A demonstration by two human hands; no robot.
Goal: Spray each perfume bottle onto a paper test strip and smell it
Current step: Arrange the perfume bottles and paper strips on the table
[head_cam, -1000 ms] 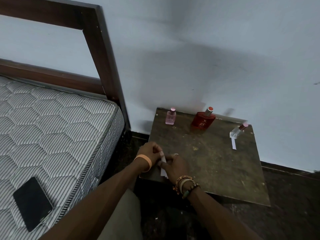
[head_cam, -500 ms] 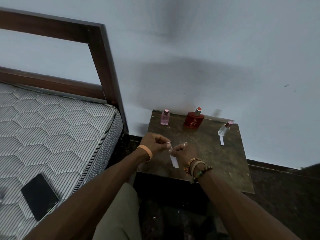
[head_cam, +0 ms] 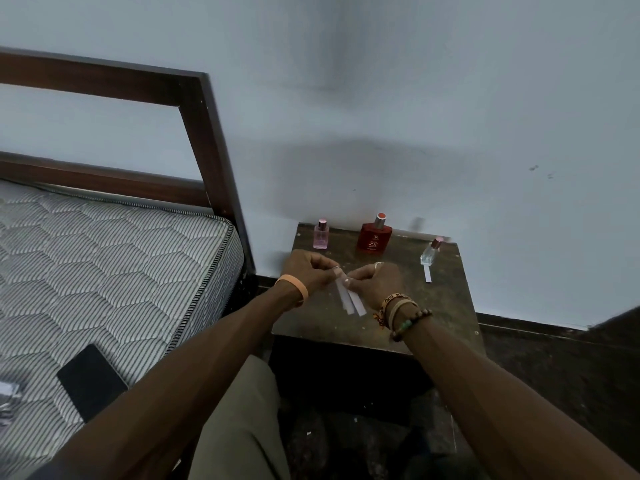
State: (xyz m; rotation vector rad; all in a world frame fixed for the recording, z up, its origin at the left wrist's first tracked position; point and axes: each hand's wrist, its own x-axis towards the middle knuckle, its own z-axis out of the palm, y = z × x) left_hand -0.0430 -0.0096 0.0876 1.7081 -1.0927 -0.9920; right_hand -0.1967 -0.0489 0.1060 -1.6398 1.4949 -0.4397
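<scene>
Fingertips (head_cam: pixel 334 270) of the left hand (head_cam: pixel 308 271) and right hand (head_cam: pixel 375 282) pinched 2 paper test strips (head_cam: pixel 351 301) above the table (head_cam: pixel 443 306), apparently separating 1; spraying next would need a hand freed for the pink bottle (head_cam: pixel 320 235) or red bottle (head_cam: pixel 374 237) behind.

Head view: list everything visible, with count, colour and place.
Small pink glass perfume bottle: one, pink, table's back left.
Red glass perfume bottle: one, red, silver cap, back middle.
Clear glass perfume bottle: one, clear, back right.
Loose paper test strip: one, white, before clear bottle.
Held paper test strips: two, white, above table's front.
Wooden table: one, dark brown, against wall.
Quilted mattress: one, grey-white, left.
Wooden bed frame: one, brown, behind mattress.
Flat phone: one, black, on mattress.
Left hand: one, orange wristband, fingers pinch held strips.
Right hand: one, beaded bracelets, fingers pinch held strips.
</scene>
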